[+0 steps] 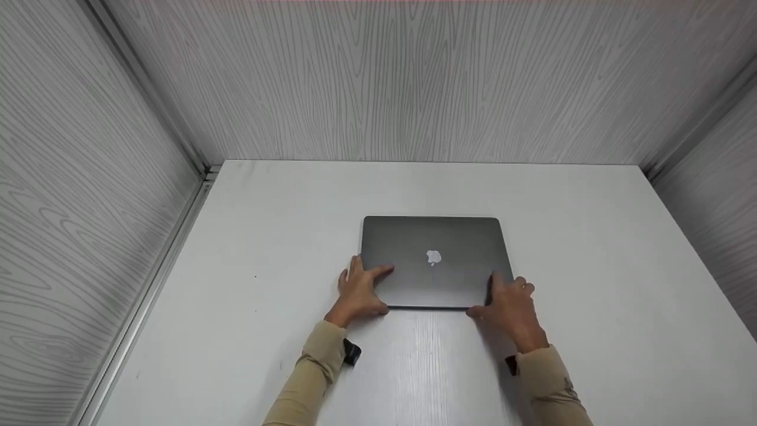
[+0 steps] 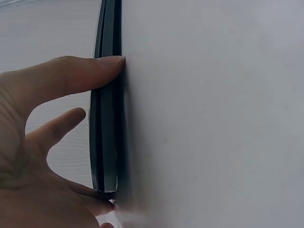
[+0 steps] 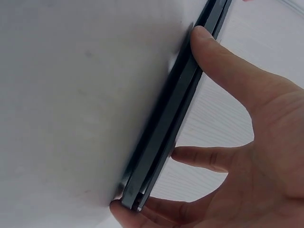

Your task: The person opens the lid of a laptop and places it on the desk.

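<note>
A closed grey laptop (image 1: 434,281) with a pale apple logo lies on the white table, its front edge toward the person. At its near left corner, the left hand (image 1: 358,293) grips it: the thumb presses the front edge, the forefinger lies over the lid, and the other fingers reach round the left side. The right hand (image 1: 511,306) holds the near right corner in a similar way. Both wrist views show a thumb against the laptop's dark front edge (image 2: 109,137), with fingertips at the corner. In the right wrist view, the edge (image 3: 164,130) runs diagonally.
The white table (image 1: 284,225) extends around the laptop to a grey wood-grain panel (image 1: 378,83) at the back. Similar side panels (image 1: 71,195) stand left and right. Black wrist-worn pieces (image 1: 352,352) show at the cuffs of the beige sleeves (image 1: 301,384).
</note>
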The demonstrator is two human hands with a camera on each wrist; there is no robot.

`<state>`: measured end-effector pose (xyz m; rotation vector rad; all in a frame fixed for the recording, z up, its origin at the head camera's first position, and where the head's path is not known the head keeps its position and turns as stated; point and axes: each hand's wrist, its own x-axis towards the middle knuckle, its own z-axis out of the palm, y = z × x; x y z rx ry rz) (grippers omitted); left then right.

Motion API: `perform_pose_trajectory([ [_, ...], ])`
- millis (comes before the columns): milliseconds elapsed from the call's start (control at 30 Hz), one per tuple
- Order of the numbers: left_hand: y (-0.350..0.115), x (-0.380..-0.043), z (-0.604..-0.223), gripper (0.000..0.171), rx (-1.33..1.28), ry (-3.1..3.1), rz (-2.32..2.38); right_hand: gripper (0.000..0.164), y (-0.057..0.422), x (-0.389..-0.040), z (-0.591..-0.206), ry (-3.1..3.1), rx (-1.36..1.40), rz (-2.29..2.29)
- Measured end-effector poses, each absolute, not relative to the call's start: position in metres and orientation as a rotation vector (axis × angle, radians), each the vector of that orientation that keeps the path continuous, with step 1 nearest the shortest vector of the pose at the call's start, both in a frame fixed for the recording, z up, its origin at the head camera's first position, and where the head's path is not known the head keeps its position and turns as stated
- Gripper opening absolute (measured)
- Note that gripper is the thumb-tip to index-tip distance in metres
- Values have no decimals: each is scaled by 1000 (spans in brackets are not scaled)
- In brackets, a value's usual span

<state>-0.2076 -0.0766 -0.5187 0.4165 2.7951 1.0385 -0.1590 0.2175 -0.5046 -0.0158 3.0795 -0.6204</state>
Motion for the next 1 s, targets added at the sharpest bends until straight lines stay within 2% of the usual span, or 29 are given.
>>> perform_pose_trajectory([
  [167,-74,-206,-519,80,426,2798,1035,79,220,-155,-504,3082,-13,-629],
  [467,-70,-198,-519,78,441,2795,1013,88,222,-145,-498,3054,-16,-629],
  [1000,-77,-190,-514,76,482,2787,903,76,224,-139,-502,3113,-93,-546],
])
